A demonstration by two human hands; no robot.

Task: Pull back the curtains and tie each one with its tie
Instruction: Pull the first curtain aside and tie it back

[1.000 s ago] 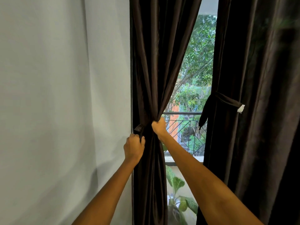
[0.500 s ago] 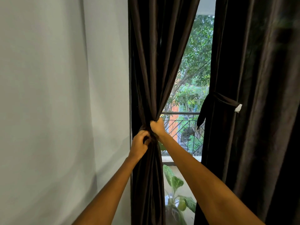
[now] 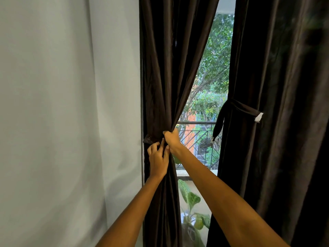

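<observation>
Your right hand (image 3: 172, 140) grips gathered dark brown fabric curtain (image 3: 167, 72), fingers curled tight. Your left hand (image 3: 158, 157) at its 7 o'clock, fingers spread, touching dark tie band (image 3: 151, 139).

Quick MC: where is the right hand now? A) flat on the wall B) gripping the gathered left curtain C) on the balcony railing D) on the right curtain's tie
B: the right hand clutches the bunched fabric of the left curtain, just above the left hand.
</observation>
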